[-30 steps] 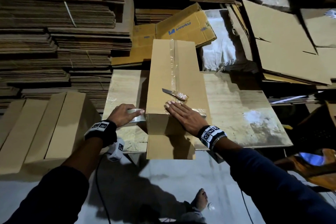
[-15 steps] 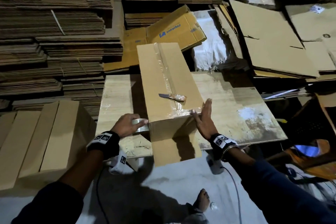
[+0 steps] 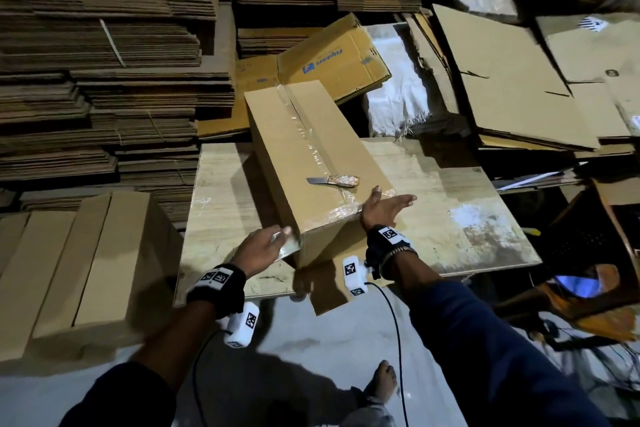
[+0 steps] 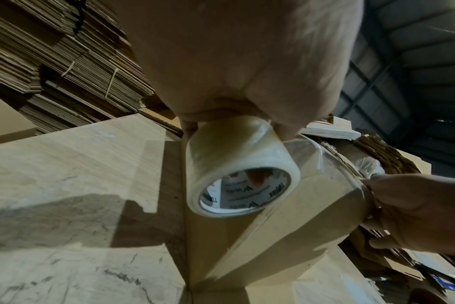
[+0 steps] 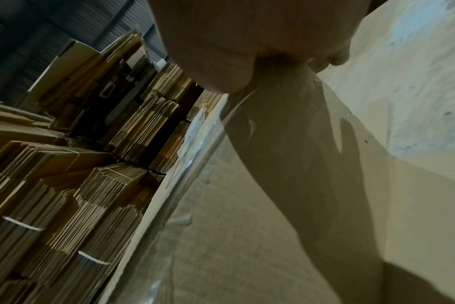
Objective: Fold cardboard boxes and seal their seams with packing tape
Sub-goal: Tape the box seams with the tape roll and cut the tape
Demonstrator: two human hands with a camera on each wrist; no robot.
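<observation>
A long brown cardboard box [image 3: 308, 149] lies on the pale table [image 3: 450, 211], turned a little to the right, with clear tape along its top seam and across its near end. A small knife [image 3: 332, 181] rests on the box top. My left hand [image 3: 263, 246] grips a roll of clear packing tape [image 4: 237, 170] at the box's near left corner, the strip still joined to the box. My right hand [image 3: 381, 208] lies flat, fingers straight, against the box's near right edge over the tape [image 5: 247, 115].
Tall stacks of flattened cardboard [image 3: 104, 62] fill the left and back. Loose flat boxes [image 3: 502, 80] lean at the right. Finished long boxes [image 3: 79, 270] stand at the near left. A bare foot [image 3: 382, 380] shows on the grey floor below the table.
The right hand slid from the box top to its right side edge. The box's near end swung to the right. The left hand kept the tape roll at the left corner.
</observation>
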